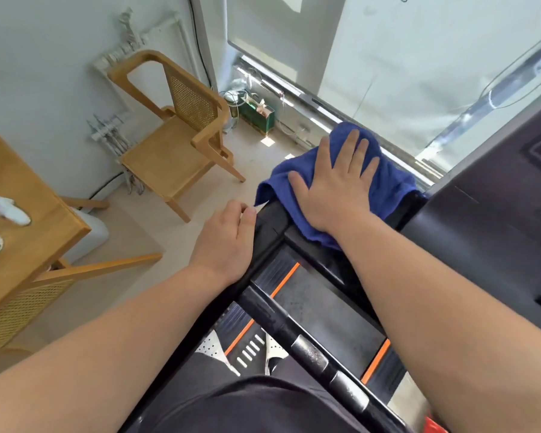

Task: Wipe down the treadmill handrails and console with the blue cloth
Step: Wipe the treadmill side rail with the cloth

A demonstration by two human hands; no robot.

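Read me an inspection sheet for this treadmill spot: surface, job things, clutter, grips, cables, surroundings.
surface: black console edge, partly under the cloth; belt below it.
job's things: blue cloth bunched on the console edge; handrail bar uncovered.
clutter: white items on the wooden table; green bag on the floor.
grips: right hand flat on the cloth, pressing; left hand at the frame's edge, fingers curled, hold unclear.
cables: wall cable running down the corner; floor cable along the wall base.
surroundings: wooden chair, white wall, window blinds drawn.
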